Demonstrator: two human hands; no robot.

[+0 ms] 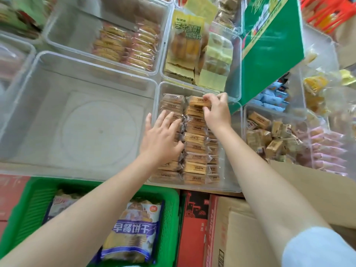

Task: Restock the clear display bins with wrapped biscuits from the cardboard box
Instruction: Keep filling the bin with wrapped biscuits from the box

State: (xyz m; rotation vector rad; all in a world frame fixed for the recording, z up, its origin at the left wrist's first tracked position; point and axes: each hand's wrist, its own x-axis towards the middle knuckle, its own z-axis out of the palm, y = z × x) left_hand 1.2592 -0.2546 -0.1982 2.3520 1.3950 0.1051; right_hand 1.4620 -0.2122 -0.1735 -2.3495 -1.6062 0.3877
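The large bin (57, 93) at left shows only its bare floor, so by the look of it most of the restocking lies ahead there. The narrower bin (234, 147) at centre is close to full: two rows of wrapped biscuits (194, 151) run from its near wall to its far wall, and a third, thinner row along the right side seems lower, though glare on the clear plastic makes that uncertain. The cardboard box (308, 189), the source of stock, sits at lower right, just beside the centre bin, and its contents are out of view. Each packet lies flat with its long axis across the bin, left to right, crimped ends towards the side walls and printed face up. The left hand (159, 137) lies flat on the left row with fingers spread and straight, pressing the packets down. The right hand (215, 110) pinches one packet (198, 103) at the far end of the middle row, thumb and fingers curled over its right end; this packet lies parallel to its neighbours and touches the one below. Judged from this, the centre bin needs only a few more packets, and the left bin remains to be filled.
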